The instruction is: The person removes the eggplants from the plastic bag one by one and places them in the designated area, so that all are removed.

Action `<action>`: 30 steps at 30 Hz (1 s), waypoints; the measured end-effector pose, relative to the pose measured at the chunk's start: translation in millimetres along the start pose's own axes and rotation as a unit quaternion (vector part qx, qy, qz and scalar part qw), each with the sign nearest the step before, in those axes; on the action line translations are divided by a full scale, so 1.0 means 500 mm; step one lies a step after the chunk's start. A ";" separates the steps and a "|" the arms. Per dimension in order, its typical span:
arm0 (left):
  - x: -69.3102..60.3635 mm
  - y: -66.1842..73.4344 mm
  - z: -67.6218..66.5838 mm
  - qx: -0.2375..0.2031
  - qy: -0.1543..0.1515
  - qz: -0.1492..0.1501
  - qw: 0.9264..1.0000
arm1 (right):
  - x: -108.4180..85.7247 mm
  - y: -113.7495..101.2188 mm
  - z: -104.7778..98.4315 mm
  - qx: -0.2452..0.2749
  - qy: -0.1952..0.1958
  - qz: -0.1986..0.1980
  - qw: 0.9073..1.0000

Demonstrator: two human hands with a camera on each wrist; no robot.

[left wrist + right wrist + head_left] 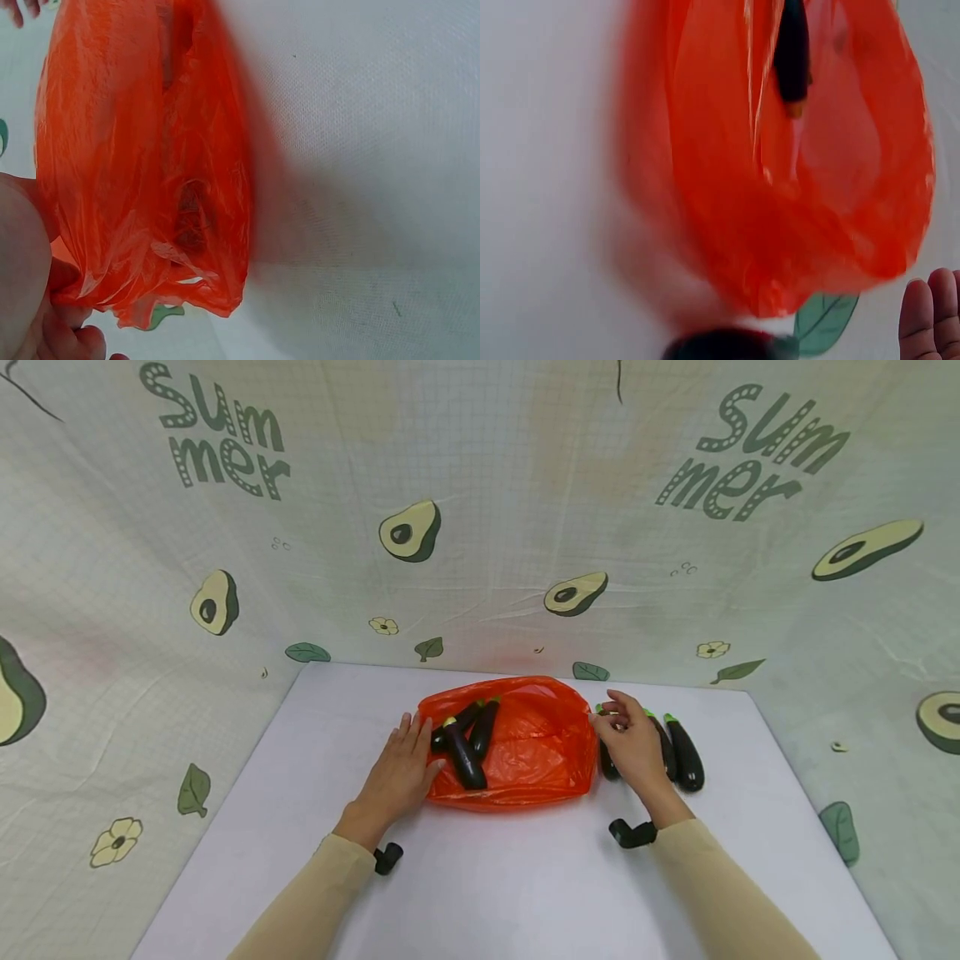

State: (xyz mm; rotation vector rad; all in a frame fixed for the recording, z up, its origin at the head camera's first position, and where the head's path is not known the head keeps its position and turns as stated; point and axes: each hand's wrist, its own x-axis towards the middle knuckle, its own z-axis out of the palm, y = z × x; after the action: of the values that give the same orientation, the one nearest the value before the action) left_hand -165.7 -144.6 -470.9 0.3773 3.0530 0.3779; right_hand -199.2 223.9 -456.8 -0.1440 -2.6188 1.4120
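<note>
Covering part of eggplant beside red bag: right hand.

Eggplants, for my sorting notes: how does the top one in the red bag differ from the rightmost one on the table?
Place: the top eggplant lies in the bag; the rightmost eggplant lies on the table.
Stem: the top eggplant's looks yellowish; the rightmost eggplant's, bright green.
Shared: both are dark and glossy, stem ends pointing away from the person.

Open red bag, three eggplants inside, more eggplants alongside
</note>
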 end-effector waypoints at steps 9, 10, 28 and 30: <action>0.004 -0.005 -0.001 0.013 0.003 0.008 1.000 | -0.020 -0.051 0.083 0.025 -0.058 0.003 0.998; 0.005 -0.006 0.000 0.014 0.003 0.008 1.000 | -0.023 -0.057 0.094 0.028 -0.064 0.000 0.998; 0.007 -0.008 0.005 0.022 0.014 0.016 1.000 | -0.083 -0.130 0.273 0.001 -0.163 -0.041 0.986; 0.007 -0.009 0.005 0.028 0.016 0.020 0.999 | -0.088 -0.137 0.286 -0.015 -0.167 -0.049 0.985</action>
State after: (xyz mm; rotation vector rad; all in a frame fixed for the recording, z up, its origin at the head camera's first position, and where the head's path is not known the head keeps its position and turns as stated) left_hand -170.1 -147.4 -474.4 0.4397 3.0963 0.3024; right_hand -183.5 61.9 -481.1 0.2363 -2.8625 1.4754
